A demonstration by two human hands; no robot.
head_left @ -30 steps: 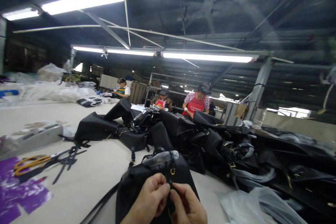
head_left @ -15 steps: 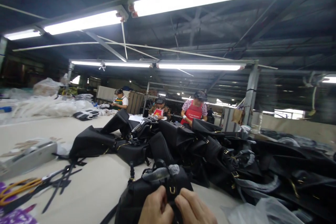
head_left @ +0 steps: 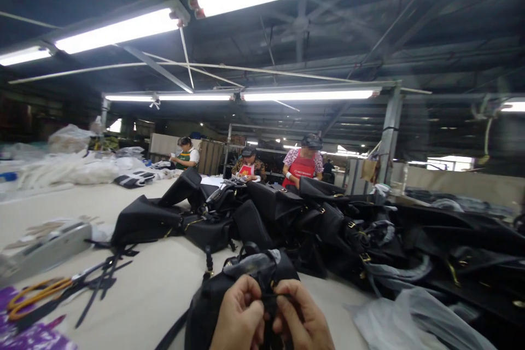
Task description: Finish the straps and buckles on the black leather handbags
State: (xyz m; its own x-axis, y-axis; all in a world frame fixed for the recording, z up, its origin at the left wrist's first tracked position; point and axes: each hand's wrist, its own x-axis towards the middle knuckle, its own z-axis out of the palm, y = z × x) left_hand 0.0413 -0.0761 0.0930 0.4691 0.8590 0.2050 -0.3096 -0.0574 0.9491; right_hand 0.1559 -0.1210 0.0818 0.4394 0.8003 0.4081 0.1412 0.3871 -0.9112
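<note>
A black bag (head_left: 205, 306) with gold fittings lies on the table right in front of me, its handle wrapped in clear plastic. My left hand (head_left: 240, 311) is closed, thumb and fingers pinching a dark strap (head_left: 269, 298) at the front of the bag. From the other side my right hand (head_left: 301, 314) pinches the same strap, fingertips close to a small gold buckle (head_left: 273, 284). The strap's lower part is hidden behind my fingers. Another strap (head_left: 174, 328) hangs off the bag's left side.
Black bags (head_left: 254, 219) are heaped beyond and to the right. At left lie orange-handled scissors (head_left: 36, 295), loose black straps (head_left: 102, 281), a grey dispenser-like object (head_left: 53, 246) and purple patterned material (head_left: 36, 333). Clear plastic (head_left: 410, 322) sits at right. Several co-workers (head_left: 303, 164) are across the table.
My hands have come closer together and lifted slightly, the strap now stretched between their fingertips. The gold buckle is now partly covered. My view has shifted a little.
</note>
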